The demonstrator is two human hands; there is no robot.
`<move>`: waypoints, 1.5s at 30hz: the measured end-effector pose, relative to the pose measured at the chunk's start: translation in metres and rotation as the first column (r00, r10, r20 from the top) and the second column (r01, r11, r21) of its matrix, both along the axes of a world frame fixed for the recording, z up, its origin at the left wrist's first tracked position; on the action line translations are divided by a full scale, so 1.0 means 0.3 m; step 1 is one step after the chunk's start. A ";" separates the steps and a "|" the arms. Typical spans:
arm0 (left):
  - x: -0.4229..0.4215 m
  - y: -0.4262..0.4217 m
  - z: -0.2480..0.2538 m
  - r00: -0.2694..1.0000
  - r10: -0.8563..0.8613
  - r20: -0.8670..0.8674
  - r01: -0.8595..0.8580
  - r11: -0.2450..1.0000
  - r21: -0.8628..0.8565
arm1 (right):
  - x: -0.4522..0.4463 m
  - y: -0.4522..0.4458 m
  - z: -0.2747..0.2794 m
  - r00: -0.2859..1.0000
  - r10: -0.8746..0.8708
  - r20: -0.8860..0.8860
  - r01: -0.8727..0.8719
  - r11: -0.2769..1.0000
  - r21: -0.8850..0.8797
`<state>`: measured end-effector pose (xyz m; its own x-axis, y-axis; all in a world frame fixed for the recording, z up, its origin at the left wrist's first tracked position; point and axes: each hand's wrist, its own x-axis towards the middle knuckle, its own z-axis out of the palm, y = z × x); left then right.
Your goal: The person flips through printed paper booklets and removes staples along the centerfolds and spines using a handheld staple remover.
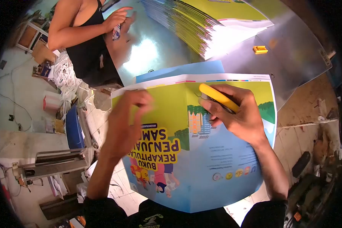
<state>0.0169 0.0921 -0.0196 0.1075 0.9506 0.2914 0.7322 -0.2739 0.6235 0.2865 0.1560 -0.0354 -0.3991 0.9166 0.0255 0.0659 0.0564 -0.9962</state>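
Right hand (pixel 237 110) gripped yellow tool (pixel 219 98) over printed sheet (pixel 216 193) | left hand (pixel 128 117) blurred above printed sheet, grip unclear | paper stack (pixel 178 26) lay beyond printed sheet

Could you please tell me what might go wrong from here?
The yellow tool in the right hand might scuff the printed cover beneath it. The cover appears to overhang the table, so it could slip or bend. The slanting stack behind might slide if bumped.
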 end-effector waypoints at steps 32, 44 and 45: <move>0.141 0.069 0.010 0.900 -0.390 0.194 0.434 0.844 -0.316 | 0.004 -0.002 -0.012 1.000 0.008 -0.017 -0.009 1.000 -0.013; 0.133 0.050 -0.053 0.896 -0.428 0.121 0.445 0.864 -0.236 | 0.017 0.006 -0.008 0.999 0.034 -0.031 -0.036 0.998 -0.061; 0.135 0.044 -0.059 0.893 -0.442 0.086 0.450 0.871 -0.195 | 0.022 0.008 -0.007 0.999 0.042 -0.020 -0.044 0.995 -0.087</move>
